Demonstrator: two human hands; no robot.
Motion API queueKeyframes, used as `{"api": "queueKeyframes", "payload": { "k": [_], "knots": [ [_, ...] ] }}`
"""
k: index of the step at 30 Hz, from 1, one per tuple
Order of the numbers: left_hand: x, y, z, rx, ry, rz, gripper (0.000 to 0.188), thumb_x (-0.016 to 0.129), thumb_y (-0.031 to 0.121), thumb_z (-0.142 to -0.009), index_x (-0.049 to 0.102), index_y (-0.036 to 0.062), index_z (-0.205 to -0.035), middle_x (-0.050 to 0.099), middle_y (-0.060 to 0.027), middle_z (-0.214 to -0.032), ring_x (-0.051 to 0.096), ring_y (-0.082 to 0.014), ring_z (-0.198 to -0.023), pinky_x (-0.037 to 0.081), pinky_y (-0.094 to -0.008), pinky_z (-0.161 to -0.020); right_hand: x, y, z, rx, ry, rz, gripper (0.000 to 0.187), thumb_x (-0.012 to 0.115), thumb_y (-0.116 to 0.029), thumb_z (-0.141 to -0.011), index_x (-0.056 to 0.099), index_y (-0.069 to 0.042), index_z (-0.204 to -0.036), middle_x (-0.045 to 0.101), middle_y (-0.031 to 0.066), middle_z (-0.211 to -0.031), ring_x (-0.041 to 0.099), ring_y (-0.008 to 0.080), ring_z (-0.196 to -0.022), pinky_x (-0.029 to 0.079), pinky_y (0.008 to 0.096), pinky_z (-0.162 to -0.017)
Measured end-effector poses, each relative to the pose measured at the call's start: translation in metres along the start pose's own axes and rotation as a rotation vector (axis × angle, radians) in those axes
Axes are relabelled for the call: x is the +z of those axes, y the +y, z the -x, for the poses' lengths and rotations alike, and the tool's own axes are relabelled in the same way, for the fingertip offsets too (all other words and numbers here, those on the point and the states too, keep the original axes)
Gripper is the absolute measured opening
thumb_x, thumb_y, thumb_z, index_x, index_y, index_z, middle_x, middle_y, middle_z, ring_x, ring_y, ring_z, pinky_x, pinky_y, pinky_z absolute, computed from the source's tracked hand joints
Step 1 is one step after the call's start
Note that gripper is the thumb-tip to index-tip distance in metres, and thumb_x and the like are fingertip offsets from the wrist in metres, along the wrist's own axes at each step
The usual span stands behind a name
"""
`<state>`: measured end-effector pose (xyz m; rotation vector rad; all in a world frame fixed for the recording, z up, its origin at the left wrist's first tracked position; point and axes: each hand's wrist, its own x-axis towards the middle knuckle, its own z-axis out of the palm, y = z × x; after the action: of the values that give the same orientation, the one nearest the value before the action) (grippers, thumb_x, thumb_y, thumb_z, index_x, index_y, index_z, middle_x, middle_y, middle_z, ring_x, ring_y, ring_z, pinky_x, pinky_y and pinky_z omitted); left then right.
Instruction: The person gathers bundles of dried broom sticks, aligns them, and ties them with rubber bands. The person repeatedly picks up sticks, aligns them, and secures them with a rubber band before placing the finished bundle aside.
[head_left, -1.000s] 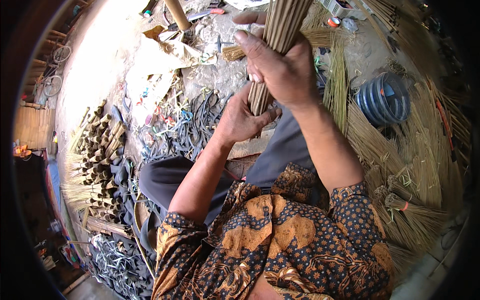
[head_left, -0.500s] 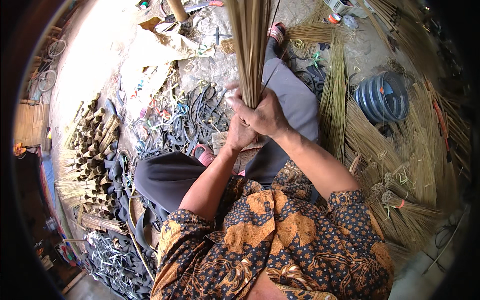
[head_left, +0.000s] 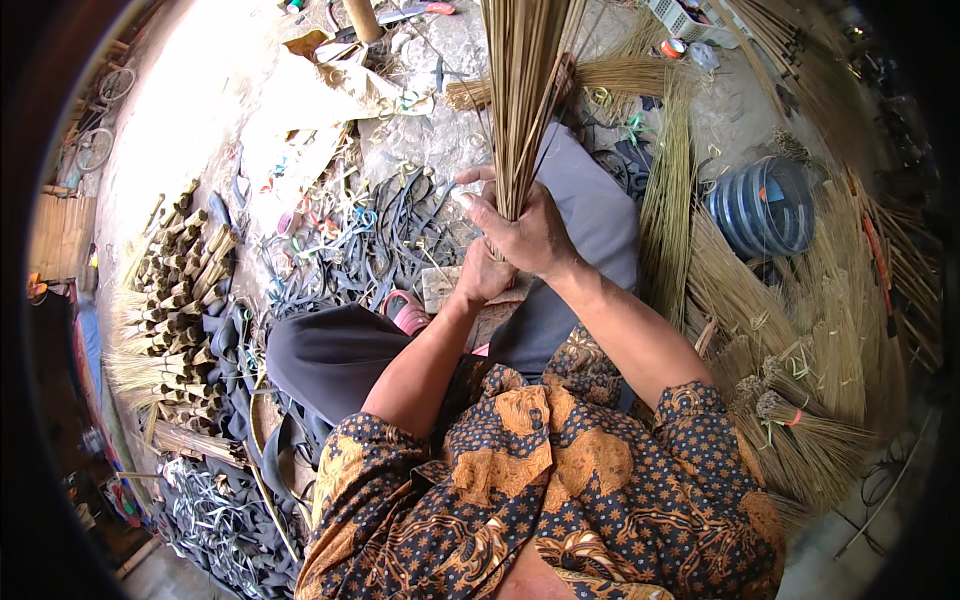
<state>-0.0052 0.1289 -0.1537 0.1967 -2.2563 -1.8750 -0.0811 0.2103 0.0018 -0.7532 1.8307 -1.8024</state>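
Note:
A bundle of thin brown sticks stands upright in front of me, fanning out toward its upper end, which runs past the top edge of the view. Low on its bottom end, my left hand is closed around it. Just above, my right hand cradles the bundle, its thumb and forefinger stretched out to the left past the sticks. The right-hand fingers behind the bundle are partly hidden. Both hands are close together above my lap, between my bent legs in grey trousers.
Tied stick bundles are stacked at the left, above dark rubber scraps. Black strips litter the floor ahead. At the right lie loose sticks and a blue translucent water jug. A white basket stands far right.
The bundle's upper end has shifted right and spread wider. My right thumb and forefinger have moved apart. My left hand stays at the bottom end.

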Motion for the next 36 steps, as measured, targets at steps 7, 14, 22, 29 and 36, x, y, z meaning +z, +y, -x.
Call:
{"api": "queueKeyframes", "payload": {
  "k": [7, 14, 22, 29, 36],
  "knots": [
    [0.007, -0.021, 0.007, -0.036, 0.008, 0.026, 0.028, 0.072, 0.023, -0.09, 0.071, 0.0034, -0.109, 0.074, -0.0159, -0.089, 0.071, -0.0239, -0.086, 0.056, -0.04, -0.078, 0.001, 0.021, 0.007, 0.067, 0.066, 0.146, 0.012, 0.072, -0.014, -0.096, 0.071, -0.007, -0.105, 0.071, 0.0017, -0.083, 0.064, 0.0117, -0.072, 0.054, 0.032, -0.069],
    [-0.001, 0.024, 0.016, -0.392, -0.219, -0.064, 0.031, 0.079, 0.025, -0.086, 0.064, 0.0034, -0.103, 0.069, -0.0073, -0.082, 0.064, -0.0178, -0.075, 0.053, -0.0373, -0.07, -0.051, -0.02, -0.026, -0.126, 0.094, -0.387, 0.05, 0.078, -0.027, -0.095, 0.059, -0.002, -0.134, 0.067, 0.0025, -0.082, 0.061, 0.0071, -0.066, 0.053, 0.0241, -0.057],
    [-0.004, 0.118, -0.002, -0.265, -0.261, 0.172, 0.019, 0.077, 0.015, -0.088, 0.064, 0.0024, -0.092, 0.067, -0.0039, -0.072, 0.061, -0.0127, -0.06, 0.05, -0.0309, -0.057, -0.033, -0.019, -0.002, 0.182, -0.058, -0.53, 0.035, 0.075, -0.021, -0.098, 0.063, 0.0, -0.125, 0.058, -0.0025, -0.065, 0.054, 0.0077, -0.051, 0.046, 0.0252, -0.049],
    [-0.021, 0.13, 0.012, -0.362, -0.368, 0.334, 0.028, 0.081, 0.024, -0.09, 0.064, 0.0022, -0.097, 0.064, -0.0044, -0.07, 0.062, -0.0165, -0.06, 0.05, -0.0337, -0.056, -0.018, -0.026, -0.008, 0.146, -0.093, -0.679, 0.039, 0.074, -0.026, -0.099, 0.064, -0.002, -0.128, 0.049, -0.004, -0.058, 0.048, 0.0073, -0.043, 0.043, 0.0255, -0.044],
    [-0.007, 0.128, 0.014, -0.159, 0.139, -0.058, 0.024, 0.077, 0.021, -0.095, 0.06, 0.0041, -0.098, 0.059, -0.0013, -0.066, 0.058, -0.0148, -0.054, 0.048, -0.0279, -0.051, -0.011, -0.015, -0.017, 0.256, 0.091, -0.479, 0.036, 0.075, -0.027, -0.099, 0.063, -0.003, -0.124, 0.053, -0.0026, -0.062, 0.051, 0.0073, -0.046, 0.044, 0.0263, -0.043]
  ]
}}
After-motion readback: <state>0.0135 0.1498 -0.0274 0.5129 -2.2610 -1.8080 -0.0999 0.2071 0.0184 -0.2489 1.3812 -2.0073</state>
